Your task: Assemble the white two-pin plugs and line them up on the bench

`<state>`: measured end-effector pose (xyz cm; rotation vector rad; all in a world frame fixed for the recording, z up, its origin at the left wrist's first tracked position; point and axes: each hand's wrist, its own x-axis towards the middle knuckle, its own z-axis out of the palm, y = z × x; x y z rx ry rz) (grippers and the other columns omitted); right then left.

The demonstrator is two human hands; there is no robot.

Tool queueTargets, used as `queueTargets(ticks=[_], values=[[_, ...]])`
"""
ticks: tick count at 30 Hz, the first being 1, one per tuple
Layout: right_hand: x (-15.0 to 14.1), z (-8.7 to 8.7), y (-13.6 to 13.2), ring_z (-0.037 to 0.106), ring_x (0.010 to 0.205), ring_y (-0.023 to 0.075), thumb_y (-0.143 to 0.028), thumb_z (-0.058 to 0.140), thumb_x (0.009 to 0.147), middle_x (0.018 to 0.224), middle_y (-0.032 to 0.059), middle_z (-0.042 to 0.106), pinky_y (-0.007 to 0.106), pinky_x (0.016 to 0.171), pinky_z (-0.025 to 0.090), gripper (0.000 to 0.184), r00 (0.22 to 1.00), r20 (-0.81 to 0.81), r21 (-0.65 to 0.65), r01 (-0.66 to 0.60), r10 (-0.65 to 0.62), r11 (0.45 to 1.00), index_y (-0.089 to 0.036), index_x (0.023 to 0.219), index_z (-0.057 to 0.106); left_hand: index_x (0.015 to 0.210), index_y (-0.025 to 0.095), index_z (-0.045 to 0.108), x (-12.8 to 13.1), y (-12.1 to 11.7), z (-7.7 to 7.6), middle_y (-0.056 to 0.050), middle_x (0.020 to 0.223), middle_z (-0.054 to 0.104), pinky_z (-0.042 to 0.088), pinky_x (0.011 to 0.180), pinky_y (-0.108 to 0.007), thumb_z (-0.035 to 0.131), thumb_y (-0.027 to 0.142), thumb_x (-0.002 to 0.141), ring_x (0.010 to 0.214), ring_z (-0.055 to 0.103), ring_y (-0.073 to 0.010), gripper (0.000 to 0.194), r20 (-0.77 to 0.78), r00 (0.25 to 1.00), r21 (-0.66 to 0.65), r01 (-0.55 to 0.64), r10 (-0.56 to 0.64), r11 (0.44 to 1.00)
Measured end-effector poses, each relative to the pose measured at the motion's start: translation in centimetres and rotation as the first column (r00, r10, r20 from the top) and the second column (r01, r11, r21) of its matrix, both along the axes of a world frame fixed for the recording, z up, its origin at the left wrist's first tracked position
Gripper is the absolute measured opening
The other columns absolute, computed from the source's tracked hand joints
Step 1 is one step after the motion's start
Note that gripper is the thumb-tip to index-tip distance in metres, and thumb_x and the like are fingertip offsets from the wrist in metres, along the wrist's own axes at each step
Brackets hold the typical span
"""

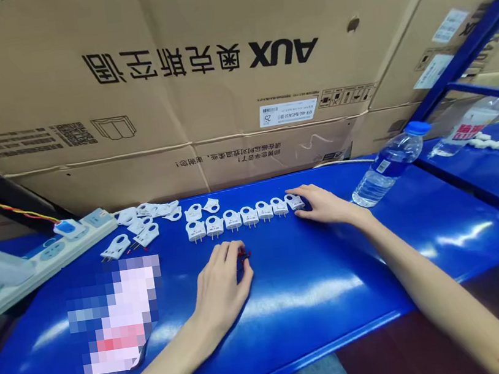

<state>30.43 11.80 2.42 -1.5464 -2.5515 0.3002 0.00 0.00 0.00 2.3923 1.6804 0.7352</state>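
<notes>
Blue table [315,258]: seven plugs [249,216] in row; right hand [322,203] touching one.

White plugs [249,217]: smooth plastic, metal-looking prongs
Tabletop [314,320]: smooth, highly glossy
Large carton [206,7]: matt cardboard, creased
Carton sticker [288,113]: white, paper-like
Blue-capped bottle [386,165]: clear, shiny plastic
Power strip [40,266]: smooth plastic

Left grip [220,281] palm-down and curled; right grip [323,203] farther forward, bent.
</notes>
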Motion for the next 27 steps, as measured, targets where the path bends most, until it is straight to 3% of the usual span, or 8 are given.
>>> queueTargets(ticks=[6,11,15,18,22,27], values=[[-0.1,0.6,-1.1,0.058,0.132,0.0345,-0.034,0.064,0.096,0.145,0.0165,0.062,0.047,0.109,0.049,0.064,0.997,0.027,0.06,0.068,-0.069,0.996,-0.016,0.155,0.048,0.122,0.022,0.056,-0.4,0.3,-0.5,-0.006,0.11,0.069,0.054,0.079,-0.034,0.05,0.034,0.102,0.093,0.068,-0.0198,0.023,0.223,0.975,-0.009,-0.015,0.017,1.0],[-1.7,1.6,-2.7,0.061,0.129,0.0341,-0.047,0.068,0.096,0.14,0.0112,0.066,0.052,0.108,0.052,0.066,0.975,-0.211,0.265,0.123,-0.067,0.956,-0.024,0.154,0.048,0.121,0.022,0.058,-0.4,0.3,-0.6,-0.003,0.101,0.068,0.053,0.076,-0.031,0.057,0.035,0.101,0.082,0.062,-0.0166,0.024,0.353,0.935,0.052,-0.047,0.026,0.998],[-4.4,1.9,-4.8,0.063,0.126,0.0302,-0.047,0.07,0.095,0.139,0.0092,0.067,0.049,0.107,0.054,0.061,0.943,-0.307,0.384,0.001,0.127,0.923,-0.025,0.149,0.052,0.116,0.023,0.061,-0.5,0.4,-0.5,0.0,0.092,0.067,0.051,0.072,-0.028,0.059,0.034,0.101,0.076,0.061,-0.0147,0.018,0.379,0.925,0.06,-0.025,0.001,0.998],[-6.3,1.5,-6.2,0.065,0.122,0.0298,-0.048,0.069,0.096,0.138,0.0103,0.068,0.048,0.103,0.057,0.056,0.938,-0.267,0.369,-0.113,0.222,0.923,-0.024,0.145,0.055,0.114,0.023,0.061,-0.5,0.5,-0.4,-0.001,0.096,0.067,0.051,0.071,-0.028,0.058,0.031,0.102,0.078,0.062,-0.0143,0.015,0.364,0.93,0.081,0.009,-0.039,0.997],[-7.4,0.6,-7.2,0.065,0.122,0.0304,-0.05,0.068,0.098,0.139,0.0119,0.067,0.048,0.101,0.058,0.055,0.936,-0.201,0.294,-0.222,0.288,0.93,-0.021,0.143,0.057,0.112,0.022,0.061,-0.5,0.6,-0.3,-0.002,0.105,0.066,0.052,0.075,-0.028,0.058,0.025,0.102,0.081,0.062,-0.0135,0.011,0.346,0.937,0.119,0.016,-0.057,0.993],[-7.9,-0.3,-7.4,0.065,0.12,0.0303,-0.05,0.067,0.099,0.138,0.0128,0.067,0.048,0.098,0.059,0.056,0.931,-0.182,0.283,-0.26,0.318,0.923,-0.017,0.143,0.057,0.113,0.022,0.06,-0.4,0.6,-0.3,-0.002,0.106,0.067,0.054,0.07,-0.026,0.06,0.022,0.1,0.082,0.064,-0.0129,0.012,0.377,0.921,0.142,0.05,-0.1,0.989]])
